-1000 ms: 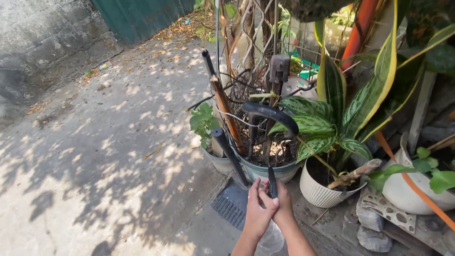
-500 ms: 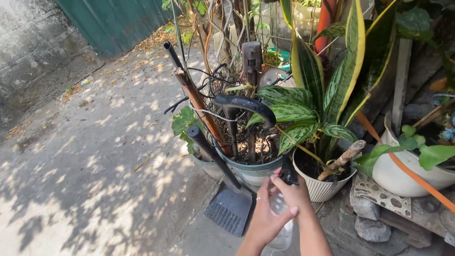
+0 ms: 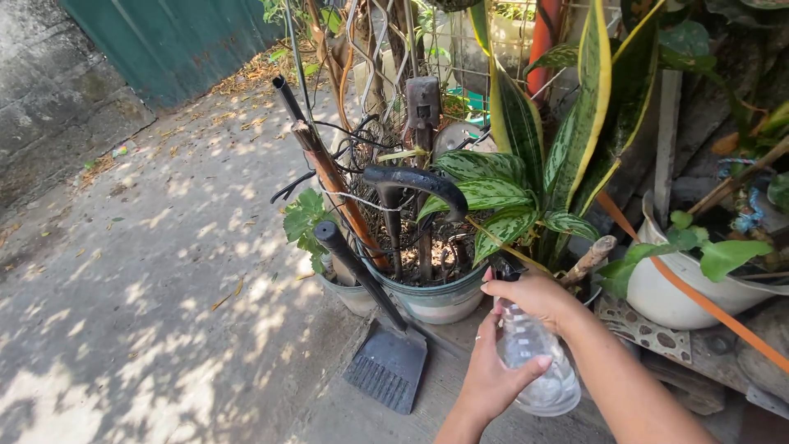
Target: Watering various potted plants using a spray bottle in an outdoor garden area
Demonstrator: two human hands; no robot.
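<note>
Left hand [image 3: 491, 380] cupped around the near side of a clear plastic spray bottle [image 3: 534, 362], thumb lying across the front of its body, fingers curled behind and half closed in a steady grip. Right hand [image 3: 532, 294] closed over the bottle's top, fingers wrapped on the black sprayer head [image 3: 503, 269]; whether a finger presses the trigger cannot be told, the knuckles covering it. Bottle held tilted slightly, low and near in the scene, just in front of 2 pots. Right above it, partly hidden by the right hand, a white ribbed pot [image 3: 593, 289] with a variegated green plant [image 3: 505, 197], its broad leaves hanging close over the sprayer. Just left of that, a grey-green pot [image 3: 436, 300] crowded with sticks, wire and a curved black handle [image 3: 415, 181]. Left again, a black dustpan [image 3: 386, 370] resting on the ground, its long handle leaning up against the pot rim. To the right, a white bowl-shaped planter [image 3: 666, 292] with an orange hose [image 3: 699, 308] crossing it, stones and a slab below. Tight on the right and far sides, hemmed by pots and leaves; wide bare concrete ground [image 3: 148, 288] open to the left, running far toward a green metal gate [image 3: 181, 41].
</note>
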